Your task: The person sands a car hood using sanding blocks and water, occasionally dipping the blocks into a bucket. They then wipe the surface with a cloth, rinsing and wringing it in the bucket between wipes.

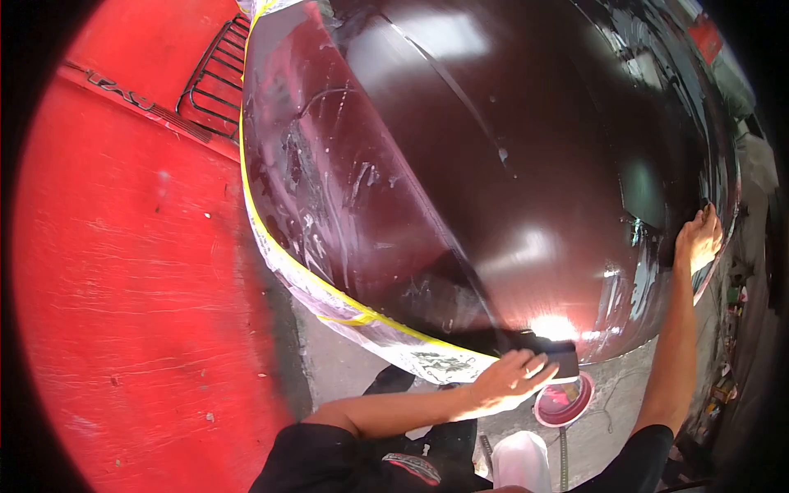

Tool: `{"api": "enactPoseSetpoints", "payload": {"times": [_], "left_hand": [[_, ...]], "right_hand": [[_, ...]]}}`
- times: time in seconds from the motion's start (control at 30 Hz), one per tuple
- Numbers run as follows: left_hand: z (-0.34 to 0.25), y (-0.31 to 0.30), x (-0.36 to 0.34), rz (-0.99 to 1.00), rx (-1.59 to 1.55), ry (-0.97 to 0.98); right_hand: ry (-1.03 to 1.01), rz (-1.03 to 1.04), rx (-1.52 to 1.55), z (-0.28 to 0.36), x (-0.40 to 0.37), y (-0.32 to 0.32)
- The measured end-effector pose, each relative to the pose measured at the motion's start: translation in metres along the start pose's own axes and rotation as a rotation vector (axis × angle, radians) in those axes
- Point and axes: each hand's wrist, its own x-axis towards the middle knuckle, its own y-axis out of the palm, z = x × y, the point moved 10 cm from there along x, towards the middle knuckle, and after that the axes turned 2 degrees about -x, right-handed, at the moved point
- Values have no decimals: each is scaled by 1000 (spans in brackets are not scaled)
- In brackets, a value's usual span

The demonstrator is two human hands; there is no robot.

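A large dark maroon car panel (534, 164), glossy and wet in patches, curves across the view. My left hand (509, 382) is closed around a dark rectangular block (563, 361) at the panel's near edge; it looks like a sanding block. Out at the panel's right side, my right hand (700, 238) rests against the surface with its fingers bent together. Whatever may be under those fingers is hidden. Yellow masking tape (329, 289) and white masking sheet (386, 343) line the panel's left and near edge.
A pink basin (567, 404) stands on the concrete floor (625, 390) below the left hand. On the left is a big red surface (140, 271) with a black metal rack (215, 86) beside it. Assorted clutter (727, 386) lies along the far right.
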Motion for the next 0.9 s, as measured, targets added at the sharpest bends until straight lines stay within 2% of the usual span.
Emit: {"api": "enactPoseSetpoints", "payload": {"times": [0.1, 0.23, 0.27, 0.33, 0.4, 0.43, 0.47, 0.53, 0.57, 0.63, 0.67, 0.7, 0.73, 0.77, 0.8, 0.83, 0.87, 0.9], "left_hand": [[-10, 26, -7, 44, -46, -11], [-20, -2, -18, 19, -238, 64], [-24, -20, -19, -66, -237, 102], [-14, -40, -28, -72, -340, 51], [22, -48, -39, 57, -406, -160], [43, -81, -50, -261, -390, -116], [59, -123, -50, -455, -266, -128], [118, -174, -76, -802, -5, -471], [144, -192, -95, -954, 87, -663], [173, -220, -112, -1099, 242, -872], [182, -239, -105, -996, 213, -925], [179, -252, -107, -892, 529, -855], [195, -257, -116, -801, 679, -726], [211, -258, -126, -719, 832, -591], [219, -256, -125, -739, 814, -534], [216, -261, -119, -757, 709, -501], [221, -260, -112, -810, 555, -484], [226, -263, -105, -873, 403, -470]], "right_hand": [[15, 33, -30, 4, 0, -3], [-24, -7, -24, 3, 1, -3], [-30, 9, -12, 0, 2, 2], [-25, -17, 9, 3, 3, -3], [-29, -2, 10, 0, 6, 2], [-32, 8, 17, 0, 7, 5], [-18, 15, 23, -2, 8, 8], [-104, -88, 71, -1, 1, 2], [-47, -142, 132, -4, -4, -6], [5, -200, 194, -33, -22, -27], [-2, -196, 205, -49, -35, -39], [90, -275, 280, -61, -75, -91], [174, -344, 311, -82, -117, -138], [221, -289, 249, -115, -162, -154], [262, -234, 166, -146, -219, -167], [407, -110, 166, -175, -281, -174], [281, -32, -7, -222, -373, -162], [437, 193, 7, -257, -452, -148]]}}
